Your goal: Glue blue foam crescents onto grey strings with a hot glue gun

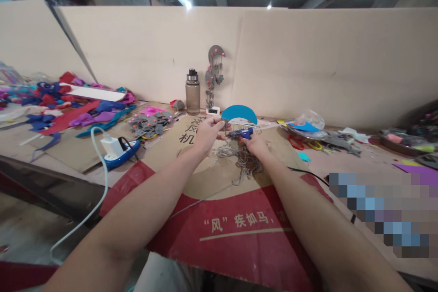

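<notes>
My right hand (256, 144) is wrapped round a blue hot glue gun (245, 133), whose nozzle points left. Just left of the nozzle, my left hand (207, 133) has its thumb and fingers pinched on a small greyish piece that I cannot make out. Beneath both hands, tangled grey string (247, 164) lies on a printed cardboard sheet (236, 246), and one strand trails toward the front left. A blue half-round piece (239, 113) is just behind my hands.
A water bottle (193, 93) stands by the back board, beside a hanging grey moon ornament (216, 54). Grey felt pieces (150, 123), a blue power strip (121, 155) and coloured scraps (75, 112) lie left. Red-handled scissors (294, 142) and a plastic-wrapped dish (308, 130) lie right.
</notes>
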`<act>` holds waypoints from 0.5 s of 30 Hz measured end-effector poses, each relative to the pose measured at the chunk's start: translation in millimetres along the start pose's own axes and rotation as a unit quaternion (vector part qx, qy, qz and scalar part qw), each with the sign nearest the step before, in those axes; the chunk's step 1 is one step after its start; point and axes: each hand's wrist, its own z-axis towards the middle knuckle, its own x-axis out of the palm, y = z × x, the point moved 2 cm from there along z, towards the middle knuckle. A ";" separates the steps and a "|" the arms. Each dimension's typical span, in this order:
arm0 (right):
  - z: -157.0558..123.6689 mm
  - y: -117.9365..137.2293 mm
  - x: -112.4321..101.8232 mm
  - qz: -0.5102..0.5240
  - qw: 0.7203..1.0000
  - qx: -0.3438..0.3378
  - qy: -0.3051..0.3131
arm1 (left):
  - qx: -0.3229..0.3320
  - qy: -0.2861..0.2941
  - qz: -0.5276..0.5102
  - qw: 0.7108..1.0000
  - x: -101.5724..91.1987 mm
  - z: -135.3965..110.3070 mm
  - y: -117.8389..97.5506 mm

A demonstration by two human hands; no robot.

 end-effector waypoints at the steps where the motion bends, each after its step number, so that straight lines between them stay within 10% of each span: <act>1: -0.1 0.1 1.5 -0.015 0.999 0.029 0.013 | 0.009 -0.003 0.016 1.000 -0.6 0.1 0.2; 10: -15.9 4.7 -13.3 0.113 0.987 -0.001 -0.112 | 0.138 -0.088 0.171 0.972 -13.5 8.5 1.4; 15: -38.4 47.2 -20.3 0.518 0.841 -0.148 -0.050 | 0.249 -0.117 0.245 0.930 -15.9 8.0 -5.9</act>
